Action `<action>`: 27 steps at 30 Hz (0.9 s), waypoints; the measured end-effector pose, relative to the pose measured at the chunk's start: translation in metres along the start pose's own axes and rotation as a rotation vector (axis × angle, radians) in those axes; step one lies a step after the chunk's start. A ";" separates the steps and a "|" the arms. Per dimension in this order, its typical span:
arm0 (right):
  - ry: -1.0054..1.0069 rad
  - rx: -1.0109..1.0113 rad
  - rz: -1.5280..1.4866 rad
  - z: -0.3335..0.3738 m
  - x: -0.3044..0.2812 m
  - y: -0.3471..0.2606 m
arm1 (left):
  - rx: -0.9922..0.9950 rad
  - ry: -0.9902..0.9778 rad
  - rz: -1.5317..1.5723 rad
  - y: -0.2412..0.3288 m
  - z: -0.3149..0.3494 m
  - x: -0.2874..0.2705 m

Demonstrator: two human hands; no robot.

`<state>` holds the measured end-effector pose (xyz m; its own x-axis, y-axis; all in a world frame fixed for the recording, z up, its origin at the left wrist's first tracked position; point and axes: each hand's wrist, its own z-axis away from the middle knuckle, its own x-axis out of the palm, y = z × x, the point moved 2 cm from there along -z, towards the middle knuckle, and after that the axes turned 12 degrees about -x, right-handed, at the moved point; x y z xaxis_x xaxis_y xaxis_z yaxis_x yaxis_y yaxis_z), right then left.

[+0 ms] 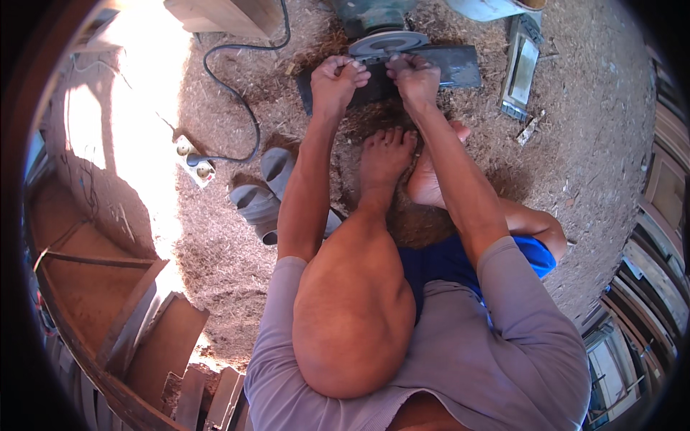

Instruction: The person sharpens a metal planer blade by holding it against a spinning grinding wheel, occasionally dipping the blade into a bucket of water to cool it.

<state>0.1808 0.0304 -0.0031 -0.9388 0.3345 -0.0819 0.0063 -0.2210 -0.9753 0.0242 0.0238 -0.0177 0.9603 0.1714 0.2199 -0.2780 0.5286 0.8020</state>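
Both my hands are at the near edge of a round grey grinding wheel [388, 43], mounted on a green machine body [370, 13]. Fingers curled and thumb pressed in, my left hand [338, 82] is closed at the wheel's left side. My right hand [415, 77] is closed in a pinch just in front of the wheel. Whatever the fingers hold is hidden or too small to make out. A dark flat plate [456, 66] lies beneath the wheel and extends to both sides of my hands.
A black cable [208, 65] runs to a white socket strip [194, 164] at left. Grey sandals [255, 201] lie beside my left forearm. At right are a long narrow metal piece [521, 68] and a white container [489, 7]. Wooden boards [100, 266] stand at left, with stacked panels [665, 179] far right.
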 end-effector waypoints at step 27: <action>0.037 -0.023 -0.096 -0.001 -0.002 0.003 | 0.010 0.030 -0.035 0.003 -0.001 0.006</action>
<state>0.1829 0.0303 -0.0057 -0.9222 0.3866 0.0048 -0.0743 -0.1651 -0.9835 0.0290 0.0268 -0.0149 0.9684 0.1780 0.1749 -0.2439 0.5266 0.8144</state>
